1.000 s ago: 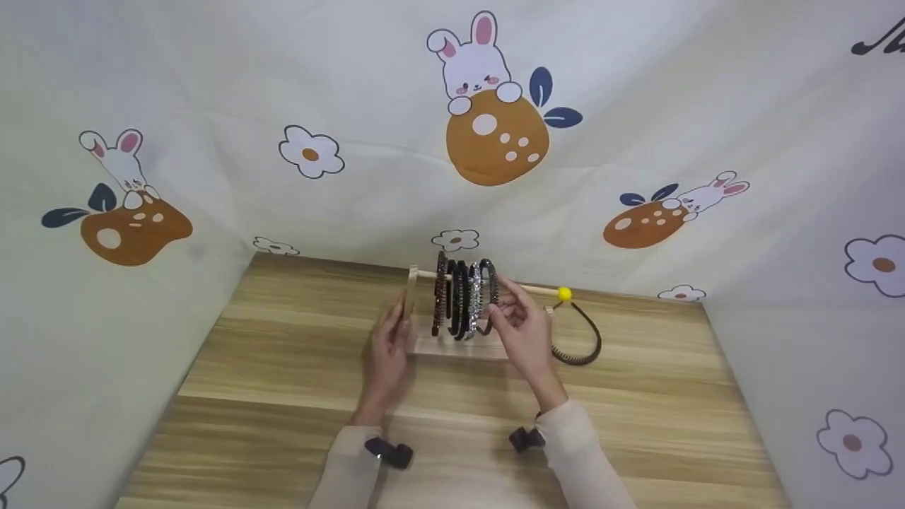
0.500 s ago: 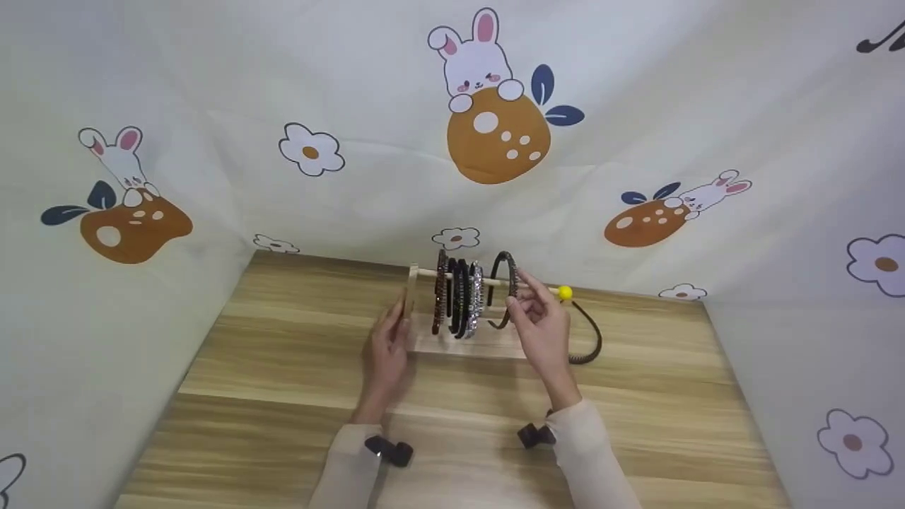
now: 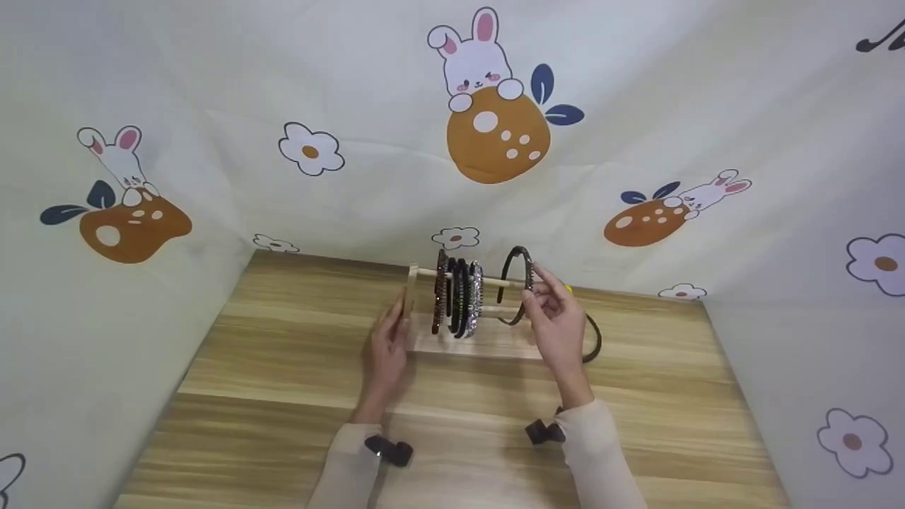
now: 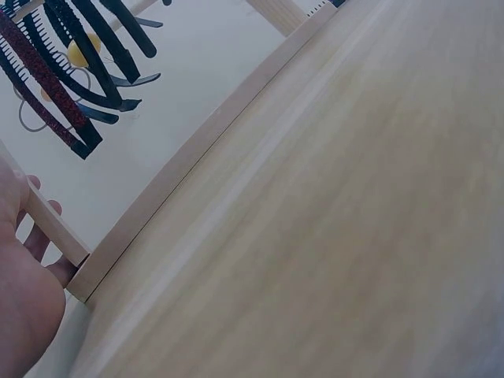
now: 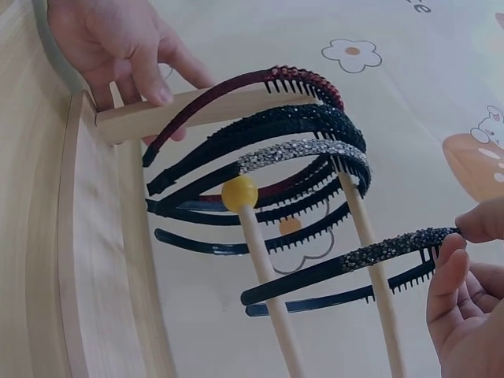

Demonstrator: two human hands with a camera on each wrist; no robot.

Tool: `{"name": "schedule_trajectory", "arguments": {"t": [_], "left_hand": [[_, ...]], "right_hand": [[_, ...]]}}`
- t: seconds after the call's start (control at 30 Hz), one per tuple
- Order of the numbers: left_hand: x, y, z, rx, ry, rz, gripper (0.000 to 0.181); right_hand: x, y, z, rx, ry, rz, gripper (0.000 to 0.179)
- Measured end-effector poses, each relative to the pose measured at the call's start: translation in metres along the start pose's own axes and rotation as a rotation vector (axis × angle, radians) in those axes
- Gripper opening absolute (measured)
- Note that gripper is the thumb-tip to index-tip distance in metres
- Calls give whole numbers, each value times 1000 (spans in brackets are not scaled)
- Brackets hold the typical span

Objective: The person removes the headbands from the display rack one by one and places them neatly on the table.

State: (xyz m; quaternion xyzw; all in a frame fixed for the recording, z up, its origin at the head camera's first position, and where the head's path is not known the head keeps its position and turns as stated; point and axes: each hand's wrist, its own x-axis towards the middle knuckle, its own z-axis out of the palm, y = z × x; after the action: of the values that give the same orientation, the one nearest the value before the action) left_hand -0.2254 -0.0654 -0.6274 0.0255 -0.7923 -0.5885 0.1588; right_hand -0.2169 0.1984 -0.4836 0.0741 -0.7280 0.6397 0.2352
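A wooden headband stand (image 3: 488, 348) stands at the back of the table, two dowels running sideways. My left hand (image 3: 388, 351) grips its left upright, thumb and fingers on opposite sides in the right wrist view. Between thumb and fingers my right hand (image 3: 562, 332) pinches a dark glittery headband (image 5: 402, 248), which still loops around the dowels, apart from the others. Several headbands hang bunched further left: a red sparkly one (image 5: 272, 72), black ones and a silver glittery headband (image 5: 303, 151). A yellow ball (image 5: 239, 194) caps one dowel.
Another dark toothed headband (image 3: 595, 338) lies right of the stand, partly hidden by my right hand. Behind the wood-grain table (image 3: 297, 410) rises a pale cloth (image 3: 368, 205) printed with rabbits and flowers. Each wrist wears a black camera mount (image 3: 389, 450).
My right hand has drawn the dark glittery headband rightward along the dowels, away from the silver one. My left hand has kept its place on the upright.
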Motion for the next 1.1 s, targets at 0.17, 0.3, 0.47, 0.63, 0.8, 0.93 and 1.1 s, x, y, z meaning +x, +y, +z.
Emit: {"name": "schedule_trajectory", "arguments": {"t": [0.17,0.3,0.47,0.63,0.8,0.93,1.1], "left_hand": [[0,1,0,-9,-2,-13,48],[0,1,0,-12,1,-1,48],[2,0,1,-23,10,32,47],[2,-1,1,-31,3,26,48],[2,-1,1,-60,-10,17,49],[2,-1,1,-71,-13,14,49],[1,-1,0,-78,-16,6,49]], "right_hand": [[1,-1,-3,9,16,0,44],[2,-2,-6,18,31,11,44],[3,-5,-10,21,31,-27,43],[4,-10,-14,18,33,-50,42],[6,-10,-18,13,55,-63,41],[6,-11,-22,25,64,-68,41],[8,-11,-27,32,75,-65,41]]}}
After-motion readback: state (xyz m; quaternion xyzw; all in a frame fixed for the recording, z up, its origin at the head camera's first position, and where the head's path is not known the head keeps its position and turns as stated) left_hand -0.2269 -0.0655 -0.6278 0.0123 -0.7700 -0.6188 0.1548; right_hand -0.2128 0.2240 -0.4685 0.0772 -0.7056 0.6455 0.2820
